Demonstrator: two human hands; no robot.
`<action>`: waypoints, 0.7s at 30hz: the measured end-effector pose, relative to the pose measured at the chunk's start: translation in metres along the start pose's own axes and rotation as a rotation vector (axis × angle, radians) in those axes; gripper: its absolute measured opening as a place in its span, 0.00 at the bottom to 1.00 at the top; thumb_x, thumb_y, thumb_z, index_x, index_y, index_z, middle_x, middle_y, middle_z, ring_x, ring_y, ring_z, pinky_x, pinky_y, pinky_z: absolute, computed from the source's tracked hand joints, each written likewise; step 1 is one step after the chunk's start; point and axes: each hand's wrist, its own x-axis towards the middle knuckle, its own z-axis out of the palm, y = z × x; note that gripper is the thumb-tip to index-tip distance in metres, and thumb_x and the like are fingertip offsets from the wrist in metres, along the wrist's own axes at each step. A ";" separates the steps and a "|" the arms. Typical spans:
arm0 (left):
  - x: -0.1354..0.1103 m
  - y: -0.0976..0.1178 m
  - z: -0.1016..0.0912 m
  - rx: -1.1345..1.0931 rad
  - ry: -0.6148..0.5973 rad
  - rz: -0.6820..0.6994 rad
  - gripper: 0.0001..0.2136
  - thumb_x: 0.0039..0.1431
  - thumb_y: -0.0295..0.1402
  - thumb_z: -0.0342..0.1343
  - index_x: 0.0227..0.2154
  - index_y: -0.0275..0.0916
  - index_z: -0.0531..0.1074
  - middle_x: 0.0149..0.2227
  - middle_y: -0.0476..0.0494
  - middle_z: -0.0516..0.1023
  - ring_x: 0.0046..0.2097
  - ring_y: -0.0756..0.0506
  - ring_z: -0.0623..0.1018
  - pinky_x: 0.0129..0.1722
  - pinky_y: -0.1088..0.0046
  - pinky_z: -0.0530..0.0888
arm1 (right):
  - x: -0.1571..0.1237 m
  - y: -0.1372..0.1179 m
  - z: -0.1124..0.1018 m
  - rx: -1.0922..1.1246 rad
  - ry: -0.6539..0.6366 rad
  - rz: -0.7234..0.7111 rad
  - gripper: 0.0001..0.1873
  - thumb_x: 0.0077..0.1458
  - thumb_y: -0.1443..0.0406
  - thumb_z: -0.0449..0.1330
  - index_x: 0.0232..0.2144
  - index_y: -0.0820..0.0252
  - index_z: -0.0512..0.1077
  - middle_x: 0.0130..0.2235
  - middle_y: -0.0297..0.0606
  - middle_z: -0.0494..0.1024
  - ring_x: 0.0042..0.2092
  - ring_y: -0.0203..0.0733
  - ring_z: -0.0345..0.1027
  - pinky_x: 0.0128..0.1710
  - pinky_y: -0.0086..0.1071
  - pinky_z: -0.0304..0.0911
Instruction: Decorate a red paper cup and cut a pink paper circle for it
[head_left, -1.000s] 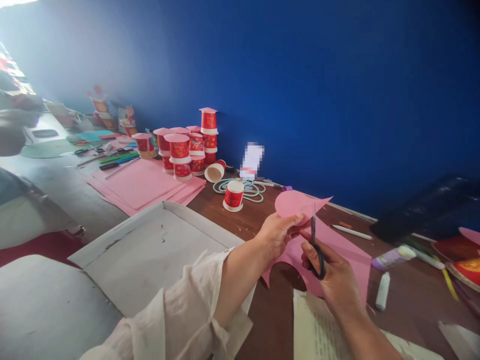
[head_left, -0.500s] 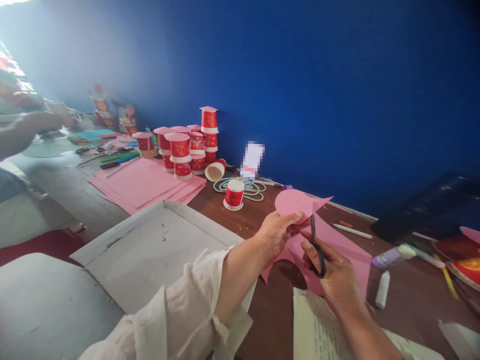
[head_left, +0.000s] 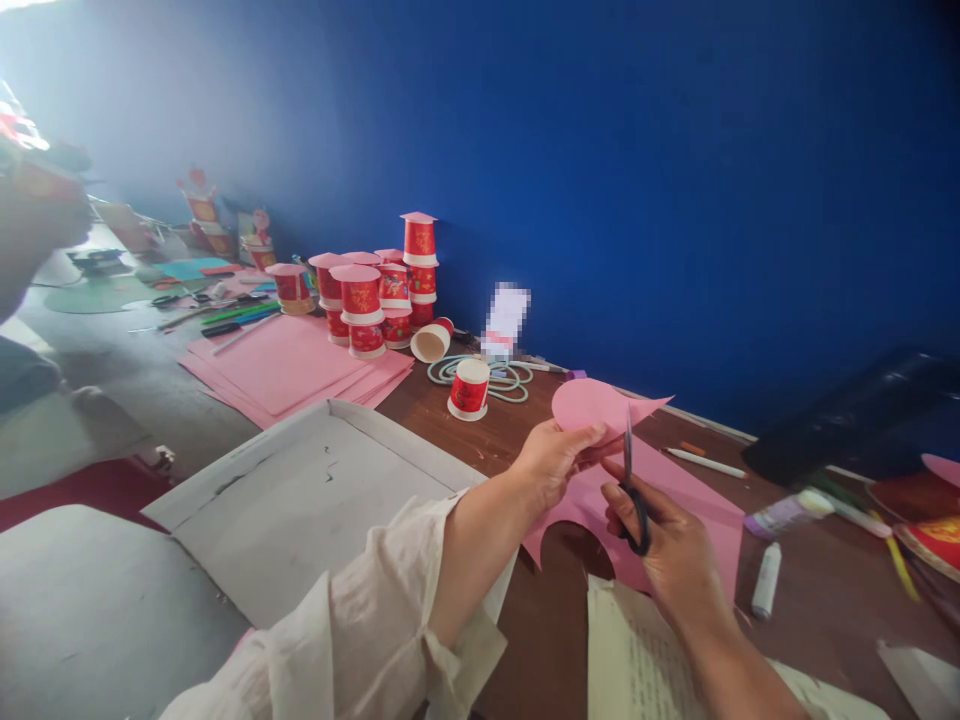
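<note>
My left hand (head_left: 555, 462) pinches a rounded piece of pink paper (head_left: 589, 405), thumb on top, with a pointed strip sticking out to the right. In my right hand (head_left: 667, 535) is a pair of scissors (head_left: 637, 510) with black handles, its blades pointing up at the paper's right edge. Beneath both hands lies a larger pink sheet (head_left: 690, 500) with a curved bite cut from its lower left side. A red paper cup (head_left: 469, 390) stands upside down a little beyond my left hand.
Stacked red cups (head_left: 361, 295) topped with pink discs stand by the blue wall. Pink sheets (head_left: 292, 365) and a grey-white board (head_left: 300, 500) lie left. A printed page (head_left: 637, 650), a glue stick (head_left: 784, 512) and a white tube (head_left: 766, 580) lie right. Another person (head_left: 37, 230) sits far left.
The pointed pink strip beside the scissors has shifted slightly right. At the far left, the other person's outstretched arm has drawn out of view and their head has leaned in.
</note>
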 end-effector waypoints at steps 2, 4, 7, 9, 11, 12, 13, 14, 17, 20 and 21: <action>-0.002 0.002 0.000 0.034 0.002 -0.006 0.04 0.52 0.23 0.63 0.32 0.29 0.79 0.32 0.37 0.82 0.36 0.46 0.82 0.50 0.66 0.74 | 0.001 0.001 0.000 -0.011 -0.001 -0.002 0.41 0.40 0.43 0.67 0.49 0.64 0.79 0.22 0.34 0.74 0.26 0.39 0.69 0.28 0.32 0.67; -0.003 0.003 0.000 0.072 -0.002 -0.005 0.05 0.52 0.24 0.64 0.33 0.29 0.79 0.32 0.37 0.82 0.36 0.46 0.82 0.52 0.65 0.73 | 0.002 0.001 -0.001 -0.020 -0.003 -0.003 0.40 0.41 0.43 0.66 0.50 0.65 0.79 0.22 0.34 0.74 0.26 0.38 0.69 0.28 0.32 0.67; -0.002 0.002 -0.002 0.103 -0.020 0.003 0.07 0.50 0.25 0.66 0.34 0.29 0.80 0.33 0.37 0.83 0.36 0.46 0.82 0.54 0.64 0.72 | 0.002 0.001 -0.001 -0.022 -0.002 0.004 0.40 0.42 0.43 0.65 0.50 0.65 0.79 0.23 0.35 0.74 0.27 0.39 0.69 0.28 0.31 0.67; 0.000 0.002 -0.003 0.101 -0.028 0.003 0.08 0.49 0.26 0.67 0.34 0.29 0.80 0.32 0.37 0.83 0.36 0.46 0.82 0.54 0.64 0.72 | 0.001 0.000 -0.002 -0.021 0.000 0.006 0.40 0.42 0.43 0.65 0.50 0.65 0.79 0.23 0.35 0.74 0.27 0.39 0.69 0.27 0.31 0.67; 0.001 0.001 -0.003 0.088 -0.032 0.001 0.08 0.49 0.26 0.67 0.33 0.29 0.80 0.31 0.37 0.83 0.35 0.46 0.82 0.53 0.64 0.73 | 0.000 -0.002 -0.002 -0.019 0.002 0.004 0.39 0.42 0.43 0.65 0.50 0.65 0.79 0.23 0.35 0.74 0.27 0.39 0.69 0.27 0.31 0.67; 0.001 0.001 -0.004 0.082 -0.033 0.000 0.08 0.49 0.26 0.67 0.33 0.28 0.79 0.31 0.37 0.83 0.35 0.46 0.82 0.53 0.65 0.73 | -0.001 -0.003 -0.002 -0.019 0.004 0.002 0.39 0.42 0.44 0.65 0.50 0.65 0.79 0.22 0.35 0.74 0.27 0.39 0.69 0.27 0.31 0.67; 0.001 0.001 -0.004 0.078 -0.033 0.000 0.07 0.50 0.25 0.67 0.33 0.28 0.79 0.31 0.37 0.83 0.35 0.46 0.82 0.52 0.65 0.74 | -0.001 -0.003 -0.002 -0.021 0.008 0.001 0.39 0.42 0.44 0.65 0.50 0.65 0.79 0.22 0.35 0.74 0.27 0.39 0.69 0.27 0.31 0.67; 0.002 0.001 -0.004 0.077 -0.031 0.000 0.07 0.50 0.25 0.66 0.34 0.28 0.79 0.32 0.37 0.83 0.35 0.46 0.82 0.52 0.65 0.74 | -0.001 -0.004 -0.003 -0.024 0.010 0.001 0.39 0.42 0.44 0.65 0.50 0.65 0.79 0.22 0.34 0.74 0.27 0.39 0.69 0.27 0.31 0.67; 0.002 0.001 -0.005 0.081 -0.027 0.005 0.08 0.49 0.26 0.67 0.33 0.29 0.79 0.32 0.37 0.83 0.35 0.46 0.82 0.52 0.65 0.74 | -0.002 -0.006 -0.003 -0.036 0.013 -0.003 0.38 0.43 0.44 0.65 0.49 0.64 0.79 0.21 0.34 0.74 0.27 0.40 0.70 0.27 0.32 0.67; 0.003 0.001 -0.005 0.083 -0.033 0.015 0.09 0.47 0.27 0.69 0.32 0.29 0.79 0.32 0.37 0.82 0.35 0.46 0.82 0.52 0.63 0.74 | -0.001 -0.007 -0.002 -0.027 0.018 -0.018 0.37 0.43 0.44 0.66 0.48 0.63 0.80 0.21 0.34 0.74 0.26 0.40 0.69 0.27 0.32 0.67; 0.003 0.001 -0.006 0.083 -0.034 0.017 0.10 0.47 0.27 0.70 0.32 0.29 0.79 0.32 0.37 0.82 0.35 0.46 0.82 0.52 0.63 0.73 | -0.001 -0.007 -0.002 -0.022 0.024 -0.023 0.36 0.42 0.44 0.66 0.47 0.63 0.81 0.21 0.34 0.74 0.26 0.40 0.69 0.27 0.32 0.67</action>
